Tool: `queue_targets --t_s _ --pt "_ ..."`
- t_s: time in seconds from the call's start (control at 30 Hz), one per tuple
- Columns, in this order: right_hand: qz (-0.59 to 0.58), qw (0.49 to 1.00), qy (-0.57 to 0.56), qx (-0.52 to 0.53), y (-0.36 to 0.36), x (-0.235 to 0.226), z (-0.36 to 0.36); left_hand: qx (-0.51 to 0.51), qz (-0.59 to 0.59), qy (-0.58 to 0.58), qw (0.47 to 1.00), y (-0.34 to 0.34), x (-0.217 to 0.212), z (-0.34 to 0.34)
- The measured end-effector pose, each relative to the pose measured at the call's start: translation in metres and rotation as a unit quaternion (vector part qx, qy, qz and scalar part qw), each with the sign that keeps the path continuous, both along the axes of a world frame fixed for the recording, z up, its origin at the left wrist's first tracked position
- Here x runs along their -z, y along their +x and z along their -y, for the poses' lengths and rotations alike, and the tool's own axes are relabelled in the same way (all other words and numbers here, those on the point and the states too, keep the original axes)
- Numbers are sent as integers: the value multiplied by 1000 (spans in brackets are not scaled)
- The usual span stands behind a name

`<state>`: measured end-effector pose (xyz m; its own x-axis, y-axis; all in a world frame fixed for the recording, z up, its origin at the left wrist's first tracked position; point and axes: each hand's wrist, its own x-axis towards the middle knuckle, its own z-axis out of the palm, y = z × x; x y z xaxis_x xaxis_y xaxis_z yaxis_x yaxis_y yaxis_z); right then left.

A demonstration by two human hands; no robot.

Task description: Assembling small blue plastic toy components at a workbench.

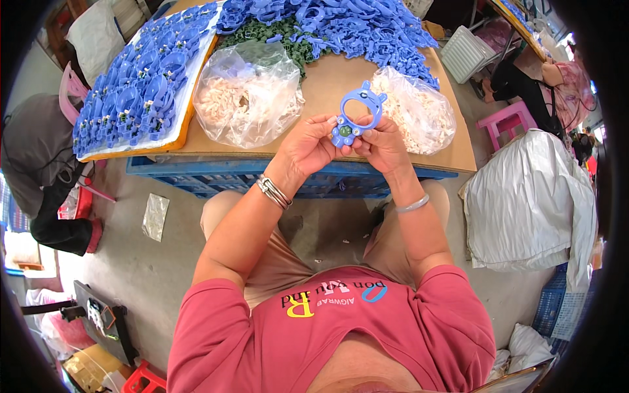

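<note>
Between my two hands, above the cardboard-topped table [321, 95], is a blue plastic animal-shaped piece [361, 105] with a large round opening, small ears and a dark green part in its lower body. My left hand [310, 145] pinches its lower left side. My right hand [383, 145] grips it at the lower right, thumb on the front. Just left of my hands sits a clear plastic bag [247, 98] of small cream-coloured parts. A second such bag [419, 114] stands behind my right hand.
Blue pieces [341, 26] and dark green parts [268, 36] are heaped at the back. An orange-edged tray [187, 124] of blue assemblies lies left. Blue crates [216, 175] support the tabletop. Right are a large white sack [524, 203] and a pink stool [508, 121]; people sit on both sides.
</note>
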<state>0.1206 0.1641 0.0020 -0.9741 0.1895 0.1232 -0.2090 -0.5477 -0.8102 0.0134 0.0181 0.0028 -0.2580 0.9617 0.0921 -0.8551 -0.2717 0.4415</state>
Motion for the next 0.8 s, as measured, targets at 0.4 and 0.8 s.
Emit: queue_targets --t_s 0.4,0.8 --pt "43 996 -77 8 -5 0 10 -19 15 -6 1000 1 0 0" --pt "98 985 -40 -135 -6 3 -15 -16 -69 -53 996 4 -7 4"
